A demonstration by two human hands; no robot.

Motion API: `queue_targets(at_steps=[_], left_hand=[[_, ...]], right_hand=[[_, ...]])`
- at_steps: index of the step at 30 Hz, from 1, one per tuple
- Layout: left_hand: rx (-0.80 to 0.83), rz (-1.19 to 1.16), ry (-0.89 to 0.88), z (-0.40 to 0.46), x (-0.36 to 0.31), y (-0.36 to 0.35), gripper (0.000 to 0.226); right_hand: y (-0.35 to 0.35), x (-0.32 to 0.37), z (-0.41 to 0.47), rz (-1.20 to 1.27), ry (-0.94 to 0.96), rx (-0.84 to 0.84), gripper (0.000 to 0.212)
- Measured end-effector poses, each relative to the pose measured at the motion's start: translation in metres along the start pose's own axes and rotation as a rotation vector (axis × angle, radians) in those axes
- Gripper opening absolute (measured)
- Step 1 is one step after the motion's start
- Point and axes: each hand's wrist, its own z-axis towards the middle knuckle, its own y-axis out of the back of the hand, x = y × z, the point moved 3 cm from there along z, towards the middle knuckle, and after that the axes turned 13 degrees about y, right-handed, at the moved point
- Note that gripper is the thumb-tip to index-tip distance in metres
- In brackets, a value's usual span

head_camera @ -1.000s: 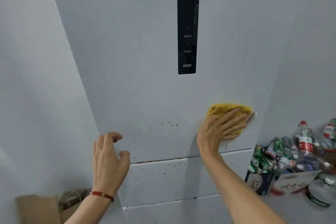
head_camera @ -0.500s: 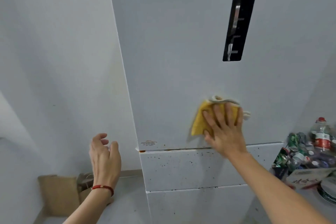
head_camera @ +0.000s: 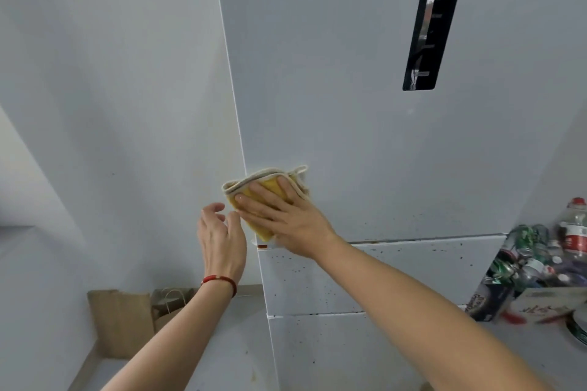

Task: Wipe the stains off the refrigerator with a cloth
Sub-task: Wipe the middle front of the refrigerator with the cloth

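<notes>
- My right hand (head_camera: 286,222) lies flat, fingers straight, pressing the yellow cloth (head_camera: 266,197) against the refrigerator (head_camera: 349,105) at its left edge, just above the drawer seam, so the pressure scrubs.
- My left hand (head_camera: 220,238), loosely curled and holding nothing, hovers just left of that edge.
- Stains (head_camera: 295,270) speckle the drawer below.

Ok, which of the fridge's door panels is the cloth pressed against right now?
The tall upper door, the one carrying the black control strip. The right hand presses the yellow cloth there; the two speckled drawer fronts lie below.
</notes>
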Motion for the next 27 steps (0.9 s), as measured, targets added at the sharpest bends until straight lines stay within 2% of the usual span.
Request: queue_targets(at_steps=[2,4,6,8,9,11,13,16,18,23,27], left_hand=[[0.010,0.004,0.003,-0.007,-0.001,-0.006,0.030],[0.008,0.028,0.005,-0.009,0.006,-0.002,0.030],[-0.010,0.059,0.020,-0.008,0.014,0.008,0.030],[-0.031,0.087,0.047,-0.006,0.023,0.018,0.031],[-0.041,0.097,0.066,-0.006,0.026,0.021,0.032],[-0.048,0.112,0.100,-0.008,0.030,0.021,0.034],[-0.039,0.111,0.111,-0.015,0.032,0.018,0.034],[-0.038,0.114,0.083,-0.024,0.033,0.022,0.032],[-0.053,0.121,0.065,-0.026,0.033,0.032,0.032],[-0.096,0.144,0.000,-0.022,0.033,0.054,0.032],[-0.100,0.173,-0.048,-0.025,0.029,0.035,0.029]], right_hand=[[-0.005,-0.009,-0.036,-0.045,0.143,0.084,0.070],[-0.008,-0.023,-0.083,-0.095,0.162,0.130,0.074],[-0.003,-0.039,-0.134,-0.128,0.051,0.112,0.075],[0.002,-0.051,-0.175,-0.111,-0.181,0.104,0.082],[0.005,-0.054,-0.185,-0.102,-0.278,0.106,0.088],[0.003,-0.050,-0.181,-0.088,-0.347,0.082,0.098],[-0.003,-0.033,-0.149,-0.076,-0.257,0.044,0.099],[-0.016,0.001,-0.083,-0.081,-0.006,0.013,0.077],[-0.028,0.026,-0.035,-0.081,0.079,0.025,0.067],[-0.045,0.062,0.023,-0.091,0.102,0.187,0.056],[-0.042,0.045,-0.034,-0.005,0.077,0.067,0.060]])
